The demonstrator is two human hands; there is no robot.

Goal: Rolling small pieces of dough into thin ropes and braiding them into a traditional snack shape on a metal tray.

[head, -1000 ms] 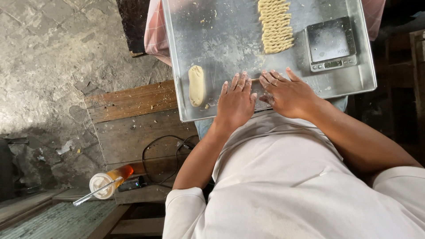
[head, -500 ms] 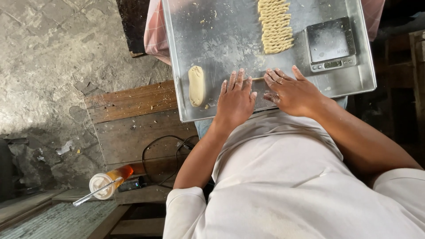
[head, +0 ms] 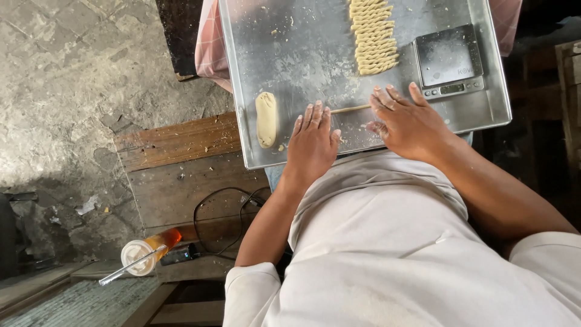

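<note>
Two bare hands lie flat, fingers spread, on a thin pale rope of dough stretched across the near part of a large rectangular dull-silver metal tray. The left hand presses palm-down over the rope's left end, the right hand over its right end; only the short length between them shows, straight, narrow as a stick and cream-coloured. Neither hand pinches or grips anything; both rest open on the dough and the tray floor.

On the same tray, left of the left hand and near the tray's left wall, sits a stubby oblong lump of beige dough, smooth and uncut. Toward the tray's far edge, above the gap between the hands, lies a stacked row of twisted yellow dough sticks, each spiralled like cord. Just beyond the right hand, by the tray's right wall, stands a small square silver kitchen scale dusted with flour. Crumbs and flour fleck the tray floor.

The tray's near edge meets the person's white shirt. Left of the tray, lower down, a rough brown wooden plank bench carries a looped black cable, and a plastic cup of orange drink with a straw lies beside it.
</note>
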